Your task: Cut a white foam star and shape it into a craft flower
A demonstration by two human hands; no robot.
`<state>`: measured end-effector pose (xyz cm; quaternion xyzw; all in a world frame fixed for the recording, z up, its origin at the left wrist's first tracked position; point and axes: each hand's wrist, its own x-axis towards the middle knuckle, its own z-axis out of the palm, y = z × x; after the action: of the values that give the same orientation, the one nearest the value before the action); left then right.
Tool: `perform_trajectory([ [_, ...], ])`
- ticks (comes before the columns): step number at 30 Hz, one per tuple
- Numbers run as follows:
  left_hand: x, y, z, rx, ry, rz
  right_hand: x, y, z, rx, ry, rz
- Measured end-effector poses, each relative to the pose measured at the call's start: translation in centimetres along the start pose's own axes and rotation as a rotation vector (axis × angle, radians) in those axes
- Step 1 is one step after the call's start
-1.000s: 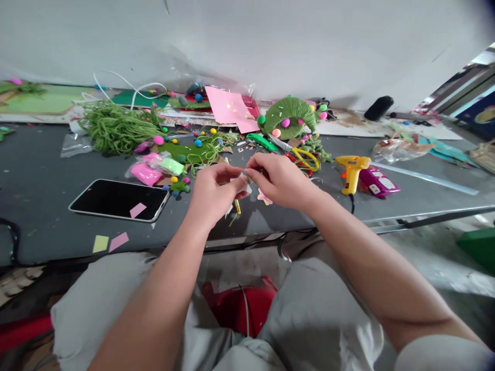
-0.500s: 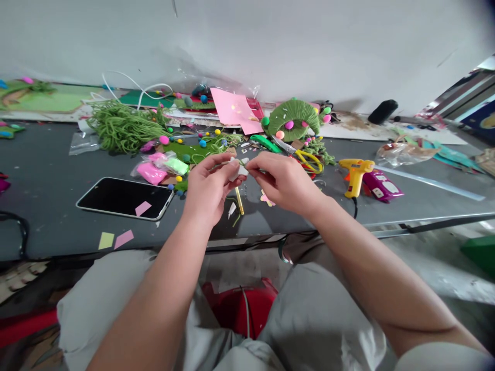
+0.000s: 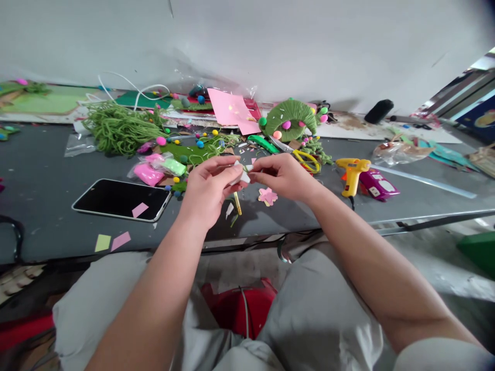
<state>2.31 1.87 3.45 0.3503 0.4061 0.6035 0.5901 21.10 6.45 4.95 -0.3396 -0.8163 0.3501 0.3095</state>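
My left hand (image 3: 204, 193) is closed, pinching a small white piece (image 3: 244, 176), perhaps cut paper or foam, between thumb and fingers. A short green strand (image 3: 246, 168) lies across that piece. My right hand (image 3: 284, 176) is closed too, its thumb and forefinger pinched at the strand's right end beside the white piece; the fingertips partly hide what they grip. Below the hands on the table are a pink paper flower (image 3: 267, 196), a yellow pencil (image 3: 237, 204) partly covered by my left hand, and a white scrap (image 3: 229, 209).
A phone (image 3: 119, 198) lies left, near bags of pink clay (image 3: 149, 174) and a green yarn heap (image 3: 119, 126). Behind are a yarn-wrapped green wreath (image 3: 288, 116) and yellow-handled scissors (image 3: 307, 161). Right are a yellow glue gun (image 3: 351, 172), a purple pack (image 3: 379, 185) and a ruler (image 3: 425, 181).
My right hand has shifted slightly up, uncovering the pink flower. The white piece has tilted between my fingers, and the green strand now shows across it.
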Motion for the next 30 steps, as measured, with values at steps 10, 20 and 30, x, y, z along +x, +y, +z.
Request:
perform_trajectory([
  [10,-0.8,-0.7,-0.5,0.519,-0.216,-0.061,-0.3,0.2,-1.1,-0.345,-0.082,0.005],
  [20,0.3,-2.2,-0.6,0.435,-0.03,0.048,-1.2,-2.3,0.3,-0.38,-0.095,-0.014],
  [30,0.7,-1.2,0.0,0.116,0.087,0.088,-1.3,-2.7,0.1,-0.549,-0.031,-0.094],
])
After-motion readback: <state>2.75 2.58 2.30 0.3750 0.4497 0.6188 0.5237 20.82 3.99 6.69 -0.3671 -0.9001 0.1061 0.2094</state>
